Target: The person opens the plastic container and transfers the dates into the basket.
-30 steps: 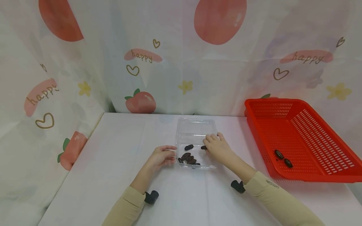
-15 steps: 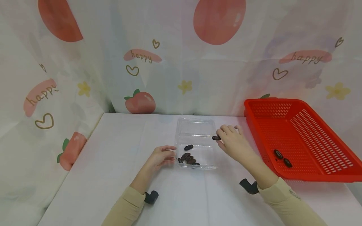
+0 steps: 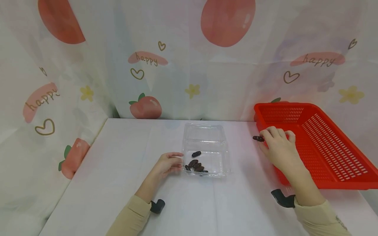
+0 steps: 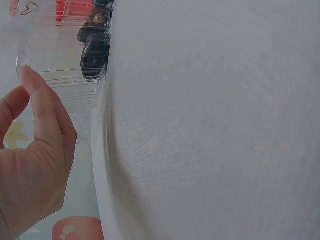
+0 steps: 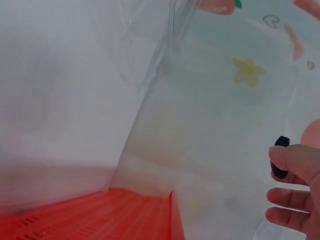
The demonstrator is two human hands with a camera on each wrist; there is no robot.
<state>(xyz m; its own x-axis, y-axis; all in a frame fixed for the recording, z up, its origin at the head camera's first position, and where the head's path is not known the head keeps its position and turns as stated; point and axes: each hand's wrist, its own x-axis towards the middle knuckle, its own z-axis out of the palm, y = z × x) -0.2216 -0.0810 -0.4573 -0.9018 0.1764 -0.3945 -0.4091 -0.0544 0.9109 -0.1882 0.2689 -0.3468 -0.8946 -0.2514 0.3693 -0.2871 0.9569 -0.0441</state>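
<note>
My right hand pinches one dark, wrinkled date between thumb and fingers, raised at the near left rim of the red basket. The right wrist view shows this date held at the fingertips. A clear plastic clamshell box lies with its lid flipped back on the table. Several dates cluster at its front left, and a single date lies farther back. At the box's left side, my left hand rests with extended fingers touching the plastic wall.
The red perforated basket stands on the table's right side, its near left part hidden by my right hand. A white cloth covers the table. Behind and to the left hangs a printed curtain. Each wrist wears a black mount.
My right hand has lifted a date out of the clear box and carried it rightward to the red basket's edge. The left hand has stayed at the box.
</note>
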